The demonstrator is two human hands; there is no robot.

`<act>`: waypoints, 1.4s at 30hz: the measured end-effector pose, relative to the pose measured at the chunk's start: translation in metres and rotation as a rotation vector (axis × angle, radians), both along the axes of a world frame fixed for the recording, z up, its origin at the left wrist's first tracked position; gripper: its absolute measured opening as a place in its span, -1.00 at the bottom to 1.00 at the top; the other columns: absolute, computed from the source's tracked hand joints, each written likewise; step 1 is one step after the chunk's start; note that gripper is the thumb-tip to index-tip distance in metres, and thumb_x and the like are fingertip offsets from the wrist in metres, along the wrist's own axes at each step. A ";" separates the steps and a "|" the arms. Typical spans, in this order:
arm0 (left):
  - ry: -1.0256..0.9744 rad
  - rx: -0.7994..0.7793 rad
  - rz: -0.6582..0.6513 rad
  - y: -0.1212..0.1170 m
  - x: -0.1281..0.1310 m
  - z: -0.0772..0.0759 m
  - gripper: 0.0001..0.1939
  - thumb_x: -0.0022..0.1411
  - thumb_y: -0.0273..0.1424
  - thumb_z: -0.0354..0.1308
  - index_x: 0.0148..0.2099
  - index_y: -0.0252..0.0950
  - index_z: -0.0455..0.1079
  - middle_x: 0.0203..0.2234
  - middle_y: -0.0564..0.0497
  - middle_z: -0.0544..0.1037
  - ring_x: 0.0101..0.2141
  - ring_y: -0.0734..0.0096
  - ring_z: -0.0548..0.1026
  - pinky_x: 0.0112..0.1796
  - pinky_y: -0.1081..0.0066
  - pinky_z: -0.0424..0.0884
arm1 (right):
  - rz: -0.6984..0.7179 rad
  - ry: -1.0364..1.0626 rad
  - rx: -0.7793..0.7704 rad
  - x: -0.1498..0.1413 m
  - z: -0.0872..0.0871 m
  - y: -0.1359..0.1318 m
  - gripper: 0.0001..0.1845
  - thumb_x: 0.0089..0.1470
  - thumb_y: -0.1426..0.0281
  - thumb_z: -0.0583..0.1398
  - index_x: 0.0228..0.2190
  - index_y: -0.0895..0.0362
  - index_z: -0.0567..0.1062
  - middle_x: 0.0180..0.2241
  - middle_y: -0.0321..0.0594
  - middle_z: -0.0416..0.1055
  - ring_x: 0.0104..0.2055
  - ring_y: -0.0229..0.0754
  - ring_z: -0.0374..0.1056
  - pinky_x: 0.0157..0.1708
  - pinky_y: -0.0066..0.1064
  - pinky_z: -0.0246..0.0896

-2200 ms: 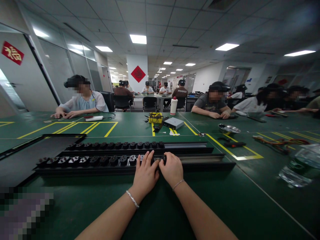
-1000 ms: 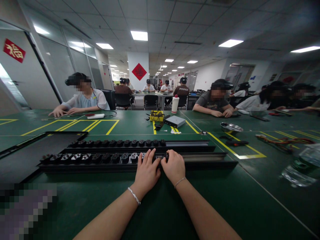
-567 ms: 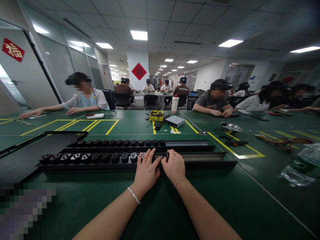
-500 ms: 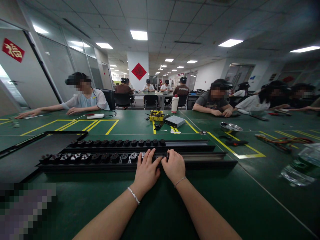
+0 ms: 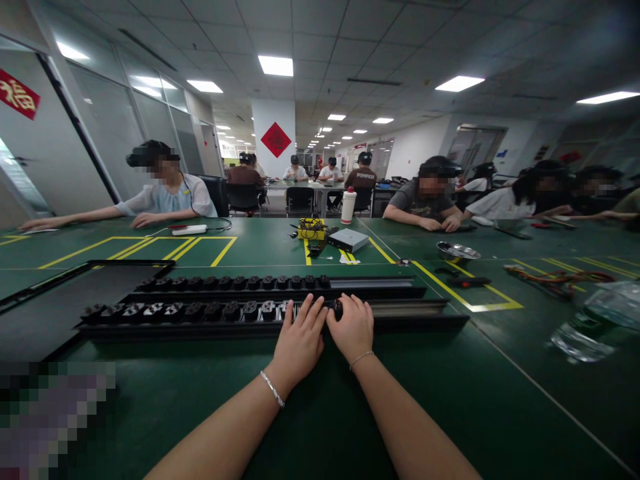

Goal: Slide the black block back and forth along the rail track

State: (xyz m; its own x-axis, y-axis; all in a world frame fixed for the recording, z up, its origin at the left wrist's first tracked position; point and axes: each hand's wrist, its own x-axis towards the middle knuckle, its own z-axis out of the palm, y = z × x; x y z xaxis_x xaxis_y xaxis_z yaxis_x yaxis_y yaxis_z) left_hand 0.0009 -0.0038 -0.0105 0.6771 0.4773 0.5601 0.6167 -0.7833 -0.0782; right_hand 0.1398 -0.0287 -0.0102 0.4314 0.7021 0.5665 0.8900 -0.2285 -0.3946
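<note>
Two long black rails lie across the green table, the front rail [image 5: 190, 332] nearer me and the back rail [image 5: 383, 285] behind it. Black socket modules [image 5: 212, 311] stand in a row along the front one; several show pale metal on top. My left hand [image 5: 299, 339] lies over the middle of this rail with its fingers stretched out, covering the end of the row. Just right of it, my right hand [image 5: 354, 328] is curled, its thumb and forefinger around a small black module [image 5: 339, 309]. The module's lower part is hidden.
At the left lies a black tray [image 5: 50, 300]. Beyond the rails are a yellow box with cables [image 5: 312, 230], a silver box [image 5: 349, 240] and a white bottle [image 5: 349, 205]. A metal bowl [image 5: 457, 252], wires [image 5: 555, 279] and a clear plastic bottle [image 5: 595, 323] are at right. Other people sit across the table.
The right hand has opened its grip slightly, so the black module now shows between thumb and forefinger. My left thumb has drawn back from the right hand. The view has shifted slightly.
</note>
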 end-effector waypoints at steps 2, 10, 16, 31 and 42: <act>0.028 -0.013 -0.025 -0.003 0.000 -0.001 -0.43 0.17 -0.35 0.03 0.24 -0.24 0.15 0.19 -0.06 0.27 0.27 0.15 0.01 0.22 0.03 -0.05 | -0.002 0.015 -0.001 0.002 -0.001 -0.002 -0.64 0.04 0.29 0.08 -0.16 0.17 0.49 -0.05 -0.07 0.44 0.10 -0.04 0.22 0.15 -0.09 -0.15; 0.067 -0.075 -0.037 -0.018 0.001 -0.007 -0.39 0.18 -0.34 -0.02 0.27 -0.35 0.07 0.23 -0.12 0.21 0.27 0.15 0.00 0.21 0.08 -0.04 | 0.057 0.023 -0.041 0.009 0.000 -0.010 -0.61 0.09 0.25 0.08 -0.10 0.16 0.47 0.01 -0.11 0.41 0.14 -0.08 0.20 0.13 -0.17 -0.09; 0.043 -0.133 -0.043 -0.020 0.000 -0.007 -0.38 0.18 -0.38 -0.02 0.28 -0.33 0.04 0.23 -0.10 0.21 0.22 0.22 0.12 0.21 0.12 -0.02 | 0.074 0.008 -0.060 0.010 0.002 -0.013 -0.60 0.11 0.26 0.07 -0.08 0.18 0.46 0.02 -0.11 0.41 0.14 -0.08 0.19 0.14 -0.18 -0.09; -0.008 -0.221 -0.069 -0.019 0.001 -0.004 -0.37 0.11 -0.44 0.02 0.25 -0.30 0.06 0.19 -0.09 0.25 0.19 0.21 0.15 0.21 0.11 -0.05 | 0.047 -0.021 -0.024 0.011 0.000 -0.008 -0.61 0.06 0.28 0.09 -0.13 0.20 0.49 -0.05 -0.10 0.45 0.08 -0.04 0.25 0.08 -0.19 -0.01; 0.010 -0.224 -0.067 -0.019 0.000 -0.003 -0.39 0.13 -0.42 0.01 0.25 -0.30 0.06 0.19 -0.08 0.25 0.18 0.21 0.15 0.21 0.11 -0.05 | 0.040 -0.026 -0.025 0.010 0.001 -0.009 -0.61 0.06 0.30 0.08 -0.12 0.22 0.48 -0.06 -0.07 0.46 0.08 -0.04 0.25 0.08 -0.19 0.00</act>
